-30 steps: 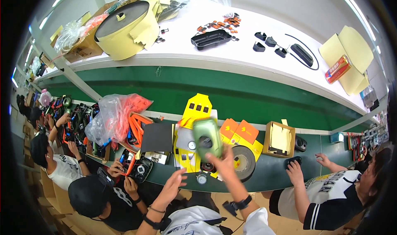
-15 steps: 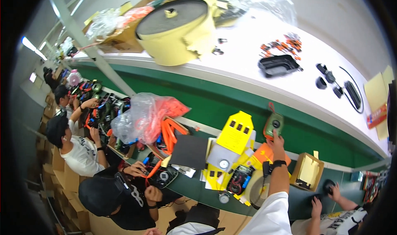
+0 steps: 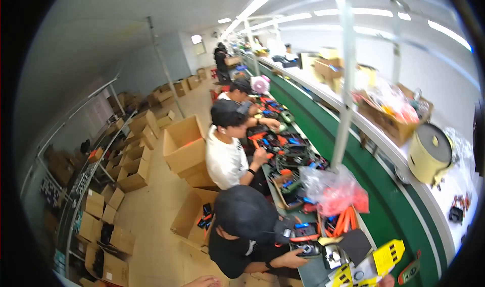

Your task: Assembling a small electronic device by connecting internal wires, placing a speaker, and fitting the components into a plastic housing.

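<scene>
The view has swung sharply to the person's left: half a second earlier it looked down on the work spot, with the right hand raised around a green handheld device with an orange rim (image 3: 409,273). Now it looks along the long green-fronted desk (image 3: 353,150), and that spot is squeezed into the lower right corner. The work in hand seems paused for a glance down the line rather than moved on. The green device shows at the bottom edge, just beside a yellow house-shaped cardboard pack (image 3: 389,256). Only a sliver of the right hand (image 3: 387,282) shows next to it, so how far its fingers are spread, or whether it grips the device, cannot be told. A strip of skin at the lower edge may be the left hand (image 3: 202,282); its state is likewise unreadable. Near the spot a co-worker in a black cap (image 3: 247,219) bends over small parts, beside a clear plastic bag of orange-red pieces (image 3: 333,191). Open brown cardboard boxes (image 3: 184,145) stand on the floor behind.
</scene>
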A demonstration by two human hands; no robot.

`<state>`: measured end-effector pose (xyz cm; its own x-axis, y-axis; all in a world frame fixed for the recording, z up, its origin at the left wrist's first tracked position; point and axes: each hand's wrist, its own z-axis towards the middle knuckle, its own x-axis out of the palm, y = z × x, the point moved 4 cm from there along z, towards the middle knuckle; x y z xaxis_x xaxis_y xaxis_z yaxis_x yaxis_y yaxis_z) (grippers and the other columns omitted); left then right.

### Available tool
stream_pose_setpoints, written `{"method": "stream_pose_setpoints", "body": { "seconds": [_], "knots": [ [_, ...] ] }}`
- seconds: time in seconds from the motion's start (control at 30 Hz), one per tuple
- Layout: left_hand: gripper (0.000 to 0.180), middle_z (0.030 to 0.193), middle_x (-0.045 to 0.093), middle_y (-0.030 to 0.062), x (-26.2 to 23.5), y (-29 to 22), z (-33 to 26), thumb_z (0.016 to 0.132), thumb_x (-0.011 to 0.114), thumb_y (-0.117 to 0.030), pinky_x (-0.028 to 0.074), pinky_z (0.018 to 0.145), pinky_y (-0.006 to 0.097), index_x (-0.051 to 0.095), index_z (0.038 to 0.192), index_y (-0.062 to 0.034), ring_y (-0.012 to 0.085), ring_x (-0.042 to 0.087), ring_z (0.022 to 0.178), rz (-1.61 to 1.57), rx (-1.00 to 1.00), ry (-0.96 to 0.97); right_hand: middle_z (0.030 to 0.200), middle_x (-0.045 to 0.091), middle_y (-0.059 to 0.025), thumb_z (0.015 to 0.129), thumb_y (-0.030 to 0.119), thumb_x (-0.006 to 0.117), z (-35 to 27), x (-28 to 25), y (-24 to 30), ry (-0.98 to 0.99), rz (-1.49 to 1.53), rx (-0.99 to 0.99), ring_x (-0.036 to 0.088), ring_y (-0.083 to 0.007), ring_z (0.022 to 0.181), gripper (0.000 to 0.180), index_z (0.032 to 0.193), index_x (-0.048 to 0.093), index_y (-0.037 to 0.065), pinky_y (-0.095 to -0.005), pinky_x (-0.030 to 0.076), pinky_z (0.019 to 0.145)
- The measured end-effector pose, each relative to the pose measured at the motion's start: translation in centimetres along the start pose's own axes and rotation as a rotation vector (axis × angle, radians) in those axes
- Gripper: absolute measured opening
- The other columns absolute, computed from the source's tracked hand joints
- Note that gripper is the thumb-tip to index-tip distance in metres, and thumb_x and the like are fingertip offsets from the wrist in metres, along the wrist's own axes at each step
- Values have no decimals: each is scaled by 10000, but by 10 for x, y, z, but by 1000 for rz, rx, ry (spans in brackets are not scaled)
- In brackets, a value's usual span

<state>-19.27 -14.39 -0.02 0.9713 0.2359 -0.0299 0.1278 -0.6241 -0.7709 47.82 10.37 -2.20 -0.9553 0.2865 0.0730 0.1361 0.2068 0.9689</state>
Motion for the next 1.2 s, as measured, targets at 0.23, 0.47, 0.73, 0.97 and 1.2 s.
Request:
{"method": "stream_pose_setpoints", "body": {
  "seconds": [0.23, 0.47, 0.73, 0.97, 1.2],
  "knots": [
    [350, 1120, 728, 91, -112, 23, 20, 1088, 573, -295, 562, 931, 347, 661, 1289, -22, 197, 705, 1028, -216, 175, -24, 1056, 594, -44, 947, 3, 728, -252, 440, 126, 1144, -107, -300, 555, -108, 872, 859, 1652, 243, 76, -250, 487, 772],
    [215, 1024, 716, 54, -255, 30, -57, 1051, 631, -203, 557, 854, 313, 686, 1177, -38, 157, 687, 933, -416, 402, -337, 1105, 617, -54, 1021, 26, 602, -381, 643, 141, 1278, -10, -240, 603, -118, 847, 524, 1516, 433, 53, -239, 496, 735],
    [157, 986, 690, 66, -513, 145, -94, 1043, 591, -169, 546, 798, 334, 647, 1154, -73, 185, 662, 903, -974, 440, -609, 1208, 684, -210, 952, 296, 775, -383, 708, -16, 1618, -980, -476, 697, -318, 1072, 614, 1436, 530, 10, -402, 571, 899],
    [112, 885, 639, -36, -719, 84, -105, 1034, 601, -184, 507, 694, 282, 658, 1118, -137, 118, 595, 771, -1438, 885, -673, 1034, 728, -121, 1000, 164, 725, -368, 823, -33, 1159, -543, -240, 699, -184, 923, 431, 1370, 575, 3, -337, 574, 821],
    [130, 904, 596, -28, -889, -33, -85, 1048, 593, -210, 478, 698, 263, 626, 1147, -132, 104, 563, 776, -1201, 1035, -929, 1014, 701, -70, 1007, 113, 700, -351, 1058, -58, 1015, -408, -391, 659, -141, 920, 383, 1365, 588, 34, -292, 549, 808]
  ]
}}
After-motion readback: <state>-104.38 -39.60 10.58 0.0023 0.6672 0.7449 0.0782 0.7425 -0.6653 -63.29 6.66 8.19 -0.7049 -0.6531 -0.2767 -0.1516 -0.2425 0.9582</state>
